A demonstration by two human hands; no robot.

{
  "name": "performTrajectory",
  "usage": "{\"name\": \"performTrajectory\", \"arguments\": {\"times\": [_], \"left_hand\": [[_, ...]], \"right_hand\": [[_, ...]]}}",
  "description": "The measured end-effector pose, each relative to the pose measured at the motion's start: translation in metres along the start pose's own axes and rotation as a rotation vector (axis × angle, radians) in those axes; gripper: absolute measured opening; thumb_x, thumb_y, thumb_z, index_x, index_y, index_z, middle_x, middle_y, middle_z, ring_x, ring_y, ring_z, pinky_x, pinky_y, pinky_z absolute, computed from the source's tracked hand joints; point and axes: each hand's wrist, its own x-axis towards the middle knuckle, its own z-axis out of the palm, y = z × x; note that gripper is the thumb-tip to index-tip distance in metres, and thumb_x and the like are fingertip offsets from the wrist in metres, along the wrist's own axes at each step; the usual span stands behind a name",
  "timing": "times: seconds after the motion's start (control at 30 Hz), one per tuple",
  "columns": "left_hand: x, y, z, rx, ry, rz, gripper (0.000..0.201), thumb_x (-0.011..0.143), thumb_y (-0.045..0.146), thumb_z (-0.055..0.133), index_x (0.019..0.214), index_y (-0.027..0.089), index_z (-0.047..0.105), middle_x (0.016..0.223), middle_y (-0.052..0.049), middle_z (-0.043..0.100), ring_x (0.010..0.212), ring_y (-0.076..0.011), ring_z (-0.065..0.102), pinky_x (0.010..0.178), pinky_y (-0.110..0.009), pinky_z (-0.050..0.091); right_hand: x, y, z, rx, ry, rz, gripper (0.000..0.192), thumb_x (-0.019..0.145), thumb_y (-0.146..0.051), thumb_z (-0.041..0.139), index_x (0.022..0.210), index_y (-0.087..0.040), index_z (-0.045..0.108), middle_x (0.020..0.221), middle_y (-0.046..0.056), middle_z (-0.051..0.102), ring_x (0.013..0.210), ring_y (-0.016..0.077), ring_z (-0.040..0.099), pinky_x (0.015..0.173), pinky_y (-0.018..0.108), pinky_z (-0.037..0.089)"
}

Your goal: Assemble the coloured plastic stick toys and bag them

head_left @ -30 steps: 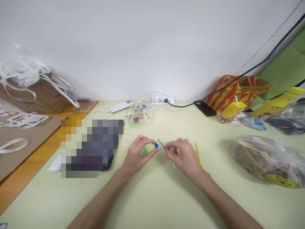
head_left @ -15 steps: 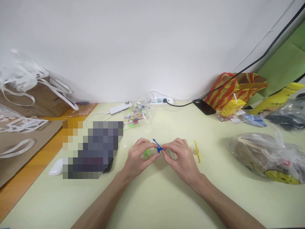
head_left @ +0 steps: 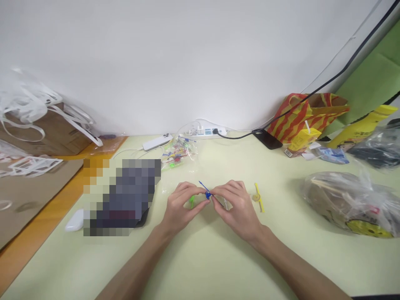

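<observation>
Between my two hands, just above the table, is a small blue plastic piece [head_left: 208, 195] with a thin arm ending in an arrow-shaped tip. My left hand [head_left: 182, 204] pinches it from the left with thumb and forefinger. From the other side, the thumb and forefinger of my right hand [head_left: 236, 204] close on its right end. A bright green plastic piece [head_left: 192, 200] shows partly behind my left fingers. Behind my right fingers a pale, clear piece [head_left: 226, 203] is mostly hidden. Right of my right hand lies a yellow plastic piece [head_left: 257, 198] with a round middle.
Behind my hands lies a clear bag of small coloured plastic parts [head_left: 179, 152], near a white phone [head_left: 158, 141] and a power strip [head_left: 203, 132]. A blurred-out dark object [head_left: 125, 200] is at left. A plastic-wrapped package [head_left: 346, 204] and a yellow drink carton [head_left: 301, 141] stand right.
The blue piece has turned slightly between my fingers. Both hands keep nearly the same place and grip; the view has shifted a little.
</observation>
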Motion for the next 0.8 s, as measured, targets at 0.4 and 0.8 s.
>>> {"name": "performTrajectory", "arguments": {"times": [0.4,0.8], "left_hand": [[0.0022,0.0030,-0.0009,0.030,0.066,-0.034,0.016,0.086,0.022,0.076,0.101,0.022,0.069,0.090,-0.003,0.076,0.085,-0.0185,0.071,0.080,-0.035,0.057],[0.0017,0.0016,-0.0005,-0.036,0.039,-0.015,0.014,0.087,0.020,0.074,0.101,0.022,0.069,0.094,-0.004,0.077,0.087,-0.0190,0.072,0.081,-0.035,0.058]], "right_hand": [[-0.0007,0.0003,0.0054,0.482,-0.038,0.283,0.025,0.088,-0.016,0.061,0.098,-0.029,0.079,0.110,0.005,0.072,0.103,0.0211,0.066,0.093,0.038,0.050],[0.0007,-0.0010,0.0082,0.571,-0.047,0.421,0.006,0.085,-0.027,0.069,0.084,-0.022,0.072,0.086,0.003,0.073,0.078,0.0183,0.060,0.079,0.035,0.046]]}}
